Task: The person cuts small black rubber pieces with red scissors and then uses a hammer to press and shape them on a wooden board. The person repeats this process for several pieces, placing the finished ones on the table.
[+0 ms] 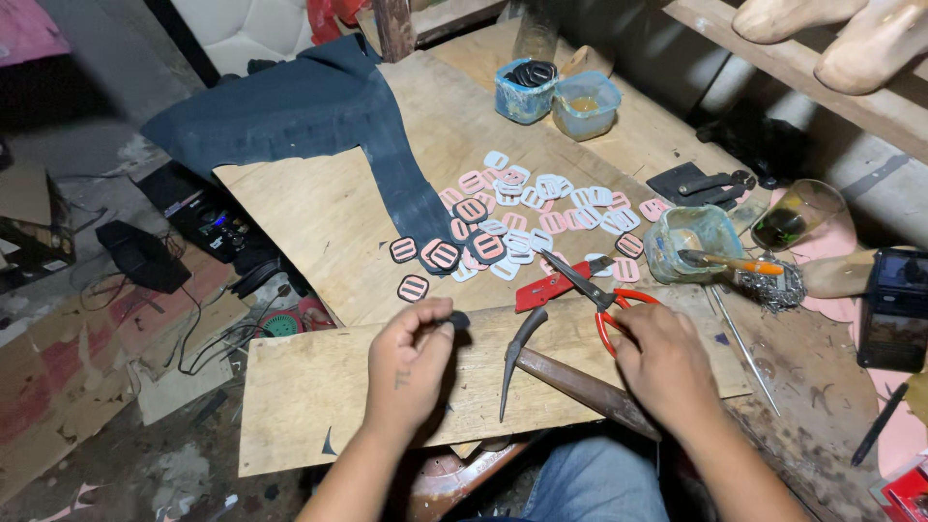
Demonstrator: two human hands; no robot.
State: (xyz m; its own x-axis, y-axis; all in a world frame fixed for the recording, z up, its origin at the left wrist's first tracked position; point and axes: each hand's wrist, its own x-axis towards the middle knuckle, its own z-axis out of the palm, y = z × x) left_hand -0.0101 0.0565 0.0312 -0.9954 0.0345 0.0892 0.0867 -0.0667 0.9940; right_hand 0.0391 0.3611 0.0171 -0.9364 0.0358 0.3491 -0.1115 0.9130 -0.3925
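Observation:
My left hand (411,367) pinches a small black piece (454,319) over a wooden board (309,387) lying across my lap. My right hand (662,362) rests on the red handles of a pair of scissors (580,285), whose blades point up and left. A hammer with a curved dark head and wooden handle (565,377) lies on the board between my hands. Beyond it, several pink, white and black oval buckle pieces (522,217) are scattered on the plywood table (319,213).
A dark blue fabric sheet (309,116) drapes over the table's far left. Two blue plastic tubs (556,97) stand at the back. A glue pot with a brush (691,242), a glass (797,213), steel wool (773,285) and a phone (894,309) sit on the right.

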